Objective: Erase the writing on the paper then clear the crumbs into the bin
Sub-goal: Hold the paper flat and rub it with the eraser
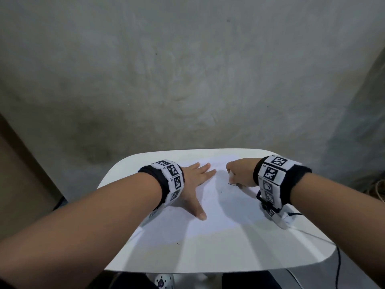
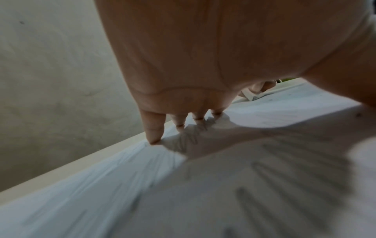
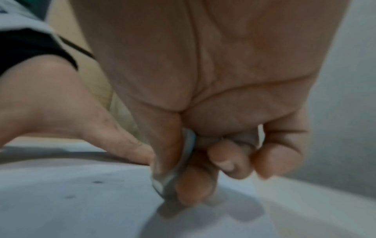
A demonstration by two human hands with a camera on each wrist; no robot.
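Note:
A white sheet of paper lies on a small white table. My left hand lies flat on the paper's left part, fingers spread and straight, pressing it down. In the left wrist view the fingertips touch the paper near its far edge. My right hand grips a white eraser and holds its lower end on the paper. The right wrist view shows the eraser pinched between thumb and curled fingers, its tip on the paper. A few dark specks lie on the paper.
A grey concrete wall rises behind the table. A black cable hangs off the table's right side. Something brown and flat stands at the left. No bin shows in any view.

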